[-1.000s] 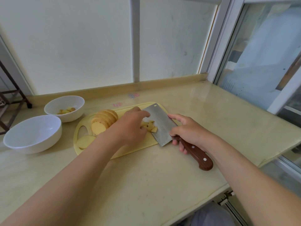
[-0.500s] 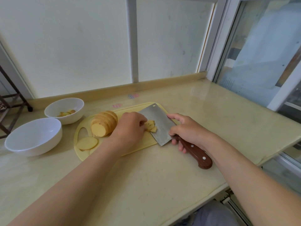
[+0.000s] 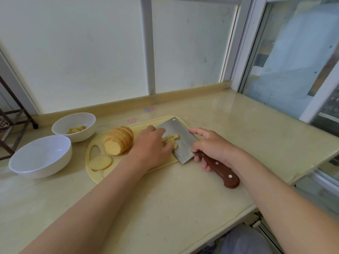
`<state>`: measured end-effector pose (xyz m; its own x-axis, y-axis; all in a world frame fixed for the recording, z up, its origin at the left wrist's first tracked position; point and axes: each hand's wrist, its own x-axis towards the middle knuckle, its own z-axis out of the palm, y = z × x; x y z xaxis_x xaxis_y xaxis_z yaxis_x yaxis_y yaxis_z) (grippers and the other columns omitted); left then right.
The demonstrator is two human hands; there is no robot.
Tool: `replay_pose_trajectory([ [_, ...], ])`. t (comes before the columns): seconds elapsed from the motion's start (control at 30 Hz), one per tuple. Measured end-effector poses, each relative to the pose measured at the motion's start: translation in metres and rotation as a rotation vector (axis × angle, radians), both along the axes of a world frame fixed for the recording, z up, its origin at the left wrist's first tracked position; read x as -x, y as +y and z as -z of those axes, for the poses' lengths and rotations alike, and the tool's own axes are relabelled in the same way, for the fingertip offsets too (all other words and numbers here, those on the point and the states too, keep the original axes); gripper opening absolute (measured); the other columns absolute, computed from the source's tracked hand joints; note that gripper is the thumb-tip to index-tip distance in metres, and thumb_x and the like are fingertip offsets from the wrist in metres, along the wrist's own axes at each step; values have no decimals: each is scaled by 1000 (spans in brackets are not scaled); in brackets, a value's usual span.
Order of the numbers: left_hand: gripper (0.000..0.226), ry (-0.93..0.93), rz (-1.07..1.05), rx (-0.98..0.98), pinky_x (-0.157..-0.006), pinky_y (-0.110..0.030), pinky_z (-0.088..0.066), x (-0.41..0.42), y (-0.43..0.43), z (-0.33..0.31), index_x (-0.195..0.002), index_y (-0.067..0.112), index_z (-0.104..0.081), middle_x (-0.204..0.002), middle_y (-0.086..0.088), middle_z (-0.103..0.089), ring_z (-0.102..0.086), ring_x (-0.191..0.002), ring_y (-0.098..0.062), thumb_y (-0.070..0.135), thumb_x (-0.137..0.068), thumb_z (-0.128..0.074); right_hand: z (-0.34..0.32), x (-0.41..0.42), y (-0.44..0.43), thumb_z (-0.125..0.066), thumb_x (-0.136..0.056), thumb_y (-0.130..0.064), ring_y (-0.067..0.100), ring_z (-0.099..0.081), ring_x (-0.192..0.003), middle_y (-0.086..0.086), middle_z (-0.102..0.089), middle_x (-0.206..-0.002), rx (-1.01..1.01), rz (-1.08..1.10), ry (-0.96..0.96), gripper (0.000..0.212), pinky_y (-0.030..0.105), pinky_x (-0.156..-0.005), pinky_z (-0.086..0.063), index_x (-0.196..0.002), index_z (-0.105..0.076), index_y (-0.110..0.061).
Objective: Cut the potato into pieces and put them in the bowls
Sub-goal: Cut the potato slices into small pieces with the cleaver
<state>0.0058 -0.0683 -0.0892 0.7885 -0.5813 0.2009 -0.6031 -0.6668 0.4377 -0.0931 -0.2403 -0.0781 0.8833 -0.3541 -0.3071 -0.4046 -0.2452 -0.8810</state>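
While right hand (image 3: 213, 148) grips cleaver (image 3: 184, 143), blade approx flat, left hand (image 3: 152, 146) curls round potato pieces (image 3: 171, 140) on blade; small bowl (image 3: 77, 119) lies to its left, beyond sliced potato (image 3: 119, 141).

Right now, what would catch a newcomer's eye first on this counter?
The cleaver stands out first: its wide blade lies face up on the yellow cutting board, the right hand gripping its wooden handle, the left hand against small potato pieces on the blade. Left of that sits a fanned, sliced potato, then a small white bowl holding a few pieces and a bigger white bowl.
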Motion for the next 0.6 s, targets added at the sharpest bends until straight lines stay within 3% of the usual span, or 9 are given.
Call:
replay_pose_trajectory([
  [0.13, 45, 78, 1, -31, -94, -32, -48, -9, 3, -5, -134, 14, -57, -121, -5, -62, -57, -113, -23, 15, -89, -53, 1, -1, 0, -54, -91, -1, 24, -54, -43, 9, -64, -61, 7, 4, -5, 75, 27, -42, -45, -154, -41, -39],
  [0.23, 41, 66, 8, 21, -89, -30, -50, -14, 6, -4, -124, 10, -64, -108, -5, -67, -62, -102, -21, 0, -88, -50, 1, 0, 1, -54, -91, -1, 24, -54, -43, 8, -63, -60, 16, 4, -5, 75, 27, -42, -46, -154, -41, -39],
  [0.33, 37, 47, -3, 104, -86, -24, -47, -17, 8, 2, -121, 10, -67, -104, -4, -70, -64, -98, -18, -1, -88, -53, 1, 0, 1, -54, -91, -2, 23, -55, -44, 9, -63, -63, 21, -5, 2, 74, 27, -43, -46, -155, -41, -39],
  [0.6, 30, 18, 32, 196, -90, -34, -52, -13, 2, 7, -114, 8, -71, -103, -7, -73, -66, -98, -21, 1, -89, -57, -2, 2, 1, -54, -93, -3, 23, -55, -46, 11, -64, -66, 16, -15, 8, 73, 28, -44, -47, -156, -40, -39],
])
